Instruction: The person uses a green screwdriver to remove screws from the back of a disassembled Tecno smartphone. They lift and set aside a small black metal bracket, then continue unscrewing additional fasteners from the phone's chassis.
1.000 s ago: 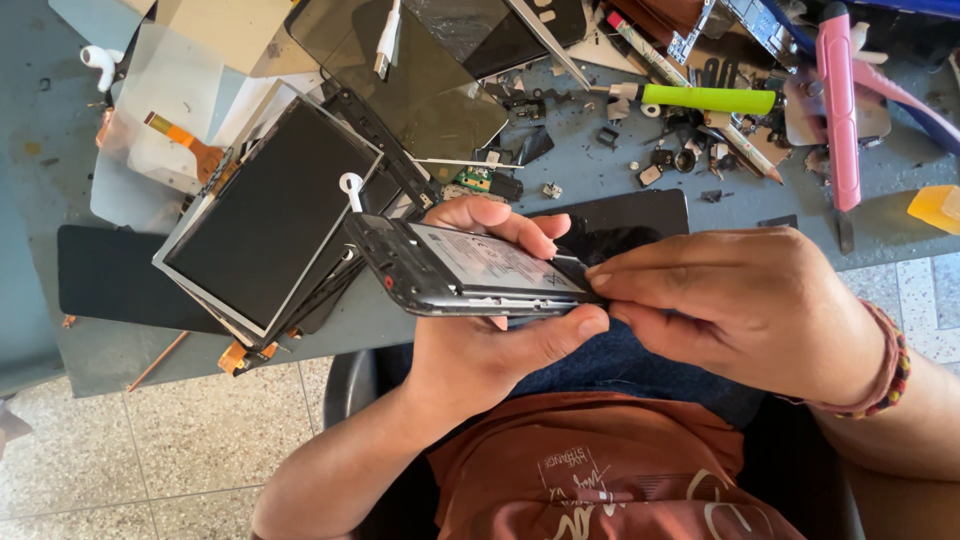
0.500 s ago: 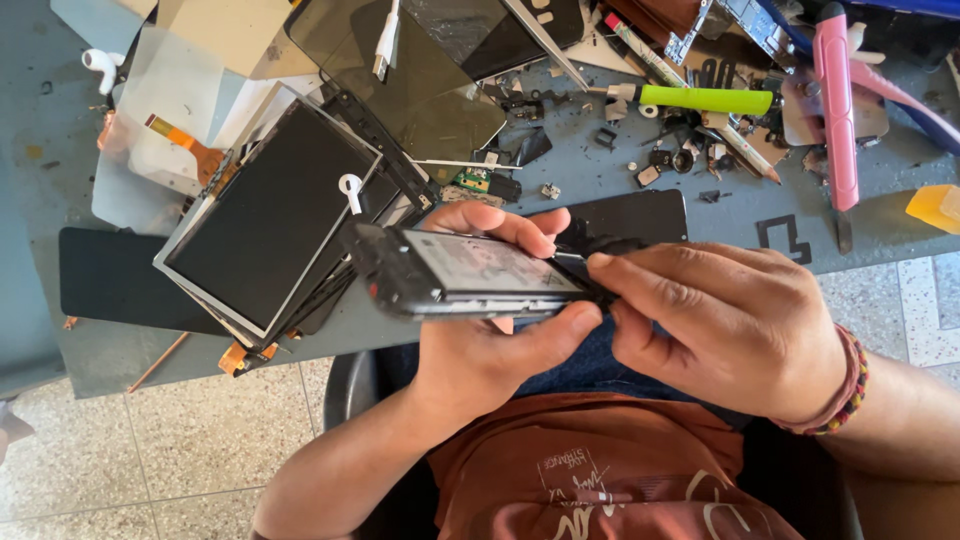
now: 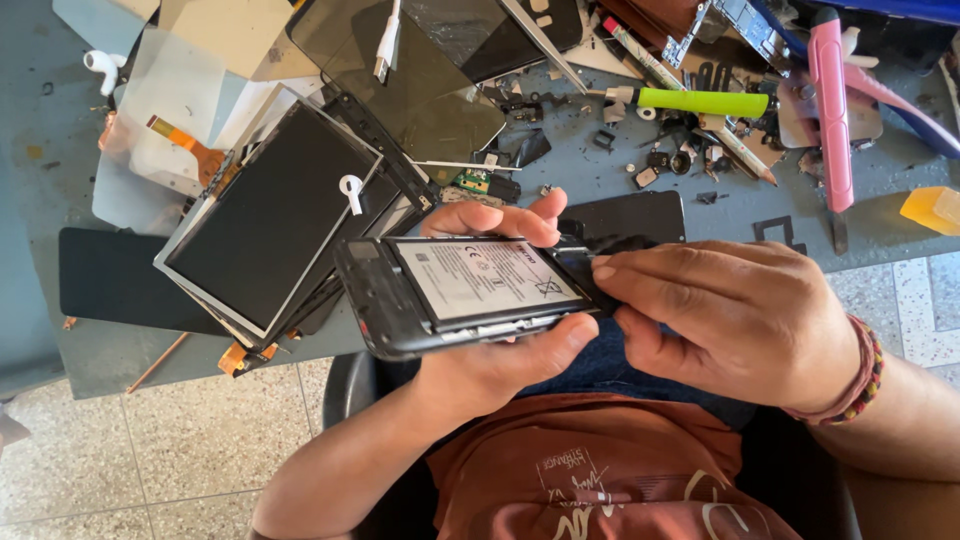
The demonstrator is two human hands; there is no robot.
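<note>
My left hand (image 3: pixel 500 340) grips an opened black phone (image 3: pixel 455 295) from below, thumb on its near edge and fingers curled over the far edge. The phone lies back-side up with its grey-white battery (image 3: pixel 485 278) exposed. My right hand (image 3: pixel 730 320) pinches the phone's right end, with fingertips pressed on a black part beside the battery. Both hands hover over my lap, just in front of the grey workbench (image 3: pixel 150 350).
A stack of tablet screens and frames (image 3: pixel 280 215) lies left on the bench. Behind are a dark glass panel (image 3: pixel 400 80), a green-handled tool (image 3: pixel 700 102), a pink tool (image 3: pixel 832 110), several small loose parts, a black phone panel (image 3: pixel 640 215) and a yellow block (image 3: pixel 935 210).
The phone has tilted flatter toward the camera, showing the battery face more fully. My right hand has shifted slightly along the phone's right end.
</note>
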